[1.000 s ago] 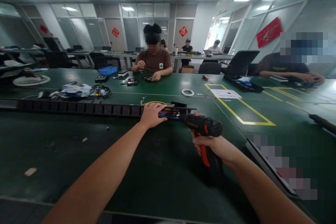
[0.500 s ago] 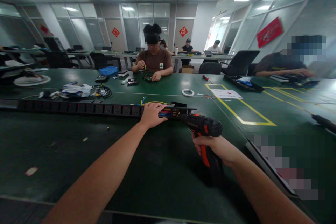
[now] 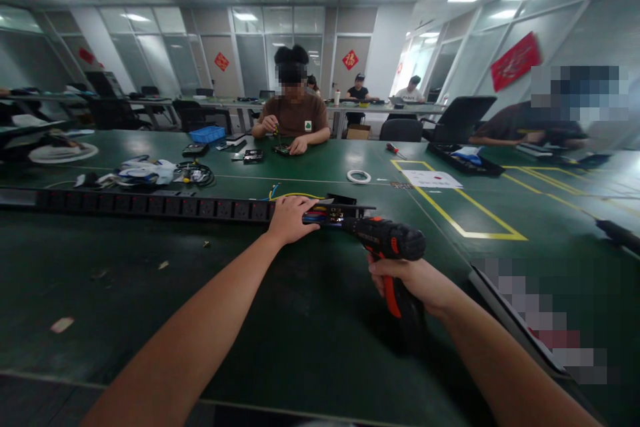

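Observation:
A long black power strip (image 3: 165, 205) with a row of sockets lies across the green table. My left hand (image 3: 290, 219) grips it near its right end, fingers over the far edge and thumb on the near side. Right of that hand, coloured wires and a terminal block (image 3: 335, 215) show in the open end. My right hand (image 3: 395, 273) is wrapped round the handle of a black and orange cordless drill (image 3: 387, 238). The drill points left, its tip at the terminal block; whether it touches a screw is too small to tell. Yellow and blue wires (image 3: 275, 192) stick out behind the strip.
Behind the strip lie bundled cables (image 3: 195, 175), a blue basket (image 3: 207, 134) and a white ring (image 3: 359, 177). A co-worker (image 3: 293, 113) sits opposite, handling small parts. To the right are a paper sheet (image 3: 433, 179), a black tray (image 3: 465, 159) and another person (image 3: 530, 121).
My hands, the power strip and the drill keep nearly the same places. The person at the right has shifted a little, with the arms drawn left.

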The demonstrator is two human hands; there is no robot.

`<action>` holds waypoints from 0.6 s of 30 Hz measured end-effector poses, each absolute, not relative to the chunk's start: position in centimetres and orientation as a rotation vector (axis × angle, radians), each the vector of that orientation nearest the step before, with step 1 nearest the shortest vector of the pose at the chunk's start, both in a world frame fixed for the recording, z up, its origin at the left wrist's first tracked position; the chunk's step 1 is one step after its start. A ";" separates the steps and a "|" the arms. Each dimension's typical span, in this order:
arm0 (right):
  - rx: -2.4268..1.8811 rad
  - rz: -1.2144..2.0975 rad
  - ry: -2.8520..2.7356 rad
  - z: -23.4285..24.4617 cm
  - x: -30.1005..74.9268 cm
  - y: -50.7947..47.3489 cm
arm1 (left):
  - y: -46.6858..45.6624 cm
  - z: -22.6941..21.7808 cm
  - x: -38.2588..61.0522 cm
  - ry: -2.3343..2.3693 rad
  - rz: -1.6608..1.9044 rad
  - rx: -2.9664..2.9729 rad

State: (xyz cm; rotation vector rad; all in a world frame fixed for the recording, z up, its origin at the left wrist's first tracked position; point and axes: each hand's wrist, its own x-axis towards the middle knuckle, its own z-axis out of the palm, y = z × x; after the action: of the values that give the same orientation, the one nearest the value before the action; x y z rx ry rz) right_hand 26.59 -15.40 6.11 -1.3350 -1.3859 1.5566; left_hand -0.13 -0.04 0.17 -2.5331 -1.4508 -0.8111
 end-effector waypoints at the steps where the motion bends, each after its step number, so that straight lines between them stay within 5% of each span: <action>1: -1.332 1.558 -1.391 6.1 26.6 -15.4 | 0.0 0.2 -0.1 -1.451 -0.810 -2.534; 18: -1.343 1.566 -1.412 6.2 26.6 -15.4 | 0.1 0.0 -0.2 -1.434 -0.825 -2.530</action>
State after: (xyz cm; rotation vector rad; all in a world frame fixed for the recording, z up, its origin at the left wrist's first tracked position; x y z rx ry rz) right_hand 26.57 -15.35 6.23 -1.3434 -1.4119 1.5662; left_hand -0.21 0.07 0.05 -2.5304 -1.4344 -0.8250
